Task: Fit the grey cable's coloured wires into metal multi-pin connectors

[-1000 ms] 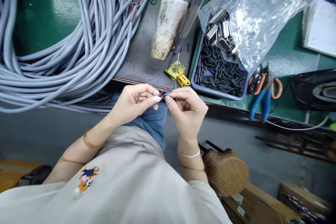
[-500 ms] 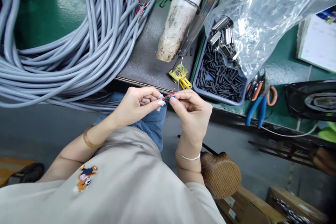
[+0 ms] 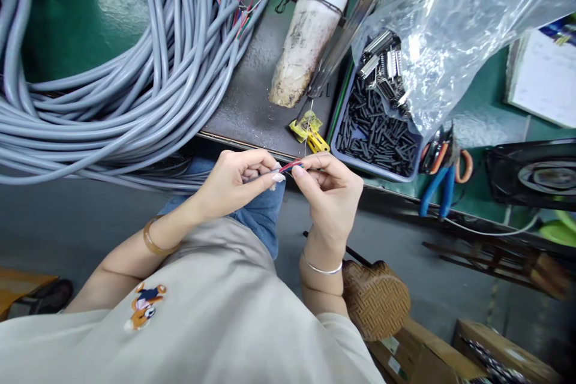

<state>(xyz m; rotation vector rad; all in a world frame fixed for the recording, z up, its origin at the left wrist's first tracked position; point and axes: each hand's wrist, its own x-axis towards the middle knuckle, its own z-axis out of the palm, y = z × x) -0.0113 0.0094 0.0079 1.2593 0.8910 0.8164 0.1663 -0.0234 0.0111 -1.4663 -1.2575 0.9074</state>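
Observation:
Just off the table's front edge, my left hand [image 3: 245, 179] pinches the end of a grey cable, most of which is hidden by the fingers. Thin coloured wires [image 3: 290, 165], red and blue among them, fan out of that end. My right hand [image 3: 330, 186] has its thumb and forefinger closed on the wire tips. Beyond the hands lies a yellow cutter [image 3: 317, 139] beside a crumpled yellow wrapper [image 3: 306, 126]. A large bundle of grey cables [image 3: 180, 72] with stripped ends covers the table's left side.
A blue tray [image 3: 382, 171] holds short black tubes and metal connectors in clear plastic [image 3: 450, 42]. Blue-handled pliers [image 3: 438, 189] lie right of it. A wrapped white post [image 3: 310, 24] slants over the table [image 3: 252, 90]. A woven-top stool [image 3: 378, 300] stands at my right.
My fingers have shifted very slightly on the wires, and the blue wire shows less between them. The whole view has moved a little; otherwise things stand as before.

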